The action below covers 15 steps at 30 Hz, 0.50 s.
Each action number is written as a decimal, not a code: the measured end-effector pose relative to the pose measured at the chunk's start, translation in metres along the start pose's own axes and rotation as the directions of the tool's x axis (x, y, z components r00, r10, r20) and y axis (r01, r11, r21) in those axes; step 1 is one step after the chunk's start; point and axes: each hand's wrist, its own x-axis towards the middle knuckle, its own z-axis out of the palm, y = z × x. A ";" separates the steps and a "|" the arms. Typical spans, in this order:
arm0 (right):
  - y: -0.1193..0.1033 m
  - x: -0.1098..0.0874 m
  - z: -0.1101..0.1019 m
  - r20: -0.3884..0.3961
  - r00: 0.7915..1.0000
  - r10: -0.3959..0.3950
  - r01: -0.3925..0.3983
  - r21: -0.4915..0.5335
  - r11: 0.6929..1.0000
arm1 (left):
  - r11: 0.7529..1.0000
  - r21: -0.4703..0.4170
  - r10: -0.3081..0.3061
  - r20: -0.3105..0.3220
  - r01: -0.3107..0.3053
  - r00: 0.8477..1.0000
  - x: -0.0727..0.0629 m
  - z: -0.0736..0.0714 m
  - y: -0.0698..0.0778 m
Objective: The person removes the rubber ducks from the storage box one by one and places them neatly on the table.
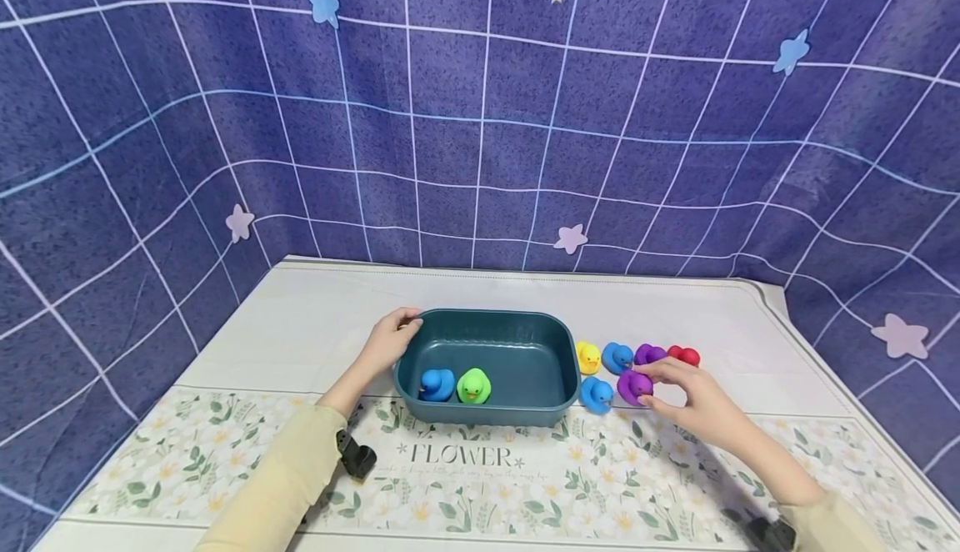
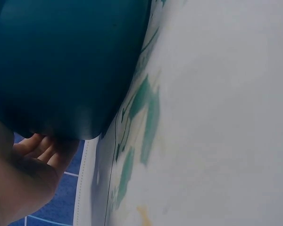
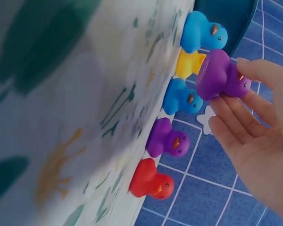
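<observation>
A purple rubber duck (image 1: 633, 388) is pinched between the thumb and fingers of my right hand (image 1: 693, 395). In the right wrist view the held duck is tipped, its flat underside partly showing, and raised off the table. My left hand (image 1: 390, 340) grips the left end of a dark teal basin (image 1: 491, 412), the thumb at the rim. The left wrist view shows its fingers (image 2: 47, 150) bent against the basin's outside. Inside the basin, a blue duck (image 1: 437, 384) and a green duck (image 1: 474, 386) sit side by side near the front wall.
Right of the basin stand a yellow duck (image 1: 588, 358), two blue ducks, one behind (image 1: 618, 358) and one in front (image 1: 597, 395), another purple duck (image 1: 649, 355) and a red duck (image 1: 684, 356). A floral cloth (image 1: 247, 460) covers the table front. A blue grid curtain (image 1: 450, 143) hangs behind.
</observation>
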 end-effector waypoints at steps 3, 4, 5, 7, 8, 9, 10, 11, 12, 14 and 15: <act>0.002 -0.003 -0.001 0.007 1.000 0.012 -0.012 -0.006 1.000 | 1.000 0.002 -0.005 -0.001 0.005 1.000 0.000 0.000 0.000; 0.002 -0.004 -0.001 0.008 1.000 0.017 -0.017 -0.010 1.000 | 1.000 0.002 -0.006 -0.001 0.006 1.000 0.000 0.000 0.000; 0.003 -0.004 -0.001 0.008 1.000 0.020 -0.020 -0.013 1.000 | 1.000 0.003 -0.007 -0.002 0.007 1.000 0.000 0.000 0.000; 0.004 -0.005 0.000 0.007 1.000 0.024 -0.024 -0.019 1.000 | 1.000 0.006 -0.006 -0.002 0.006 1.000 0.000 0.000 0.000; 0.005 -0.006 0.000 0.007 1.000 0.026 -0.026 -0.020 0.999 | 1.000 0.004 -0.006 -0.001 0.006 1.000 0.000 0.000 0.000; 0.005 -0.006 0.000 0.009 1.000 0.030 -0.030 -0.020 0.999 | 1.000 0.003 -0.006 -0.001 0.006 1.000 0.000 0.000 0.000; 0.005 -0.006 0.000 0.012 0.999 0.034 -0.034 -0.020 0.999 | 1.000 0.003 -0.006 0.000 0.006 1.000 0.000 0.000 0.000; 0.005 -0.006 0.001 0.016 0.999 0.038 -0.038 -0.021 0.999 | 1.000 0.002 -0.006 0.001 0.006 1.000 0.000 0.000 0.000; 0.005 -0.006 0.001 0.021 0.999 0.045 -0.044 -0.020 0.999 | 1.000 0.000 -0.005 0.002 0.005 1.000 0.000 0.000 0.000; 0.005 -0.005 0.003 0.037 0.998 0.056 -0.056 -0.010 0.998 | 1.000 -0.003 -0.006 0.001 0.006 1.000 0.000 0.000 0.000; 0.006 -0.005 0.004 0.043 0.997 0.061 -0.061 -0.006 0.998 | 1.000 -0.001 -0.005 0.002 0.005 1.000 0.001 0.000 0.000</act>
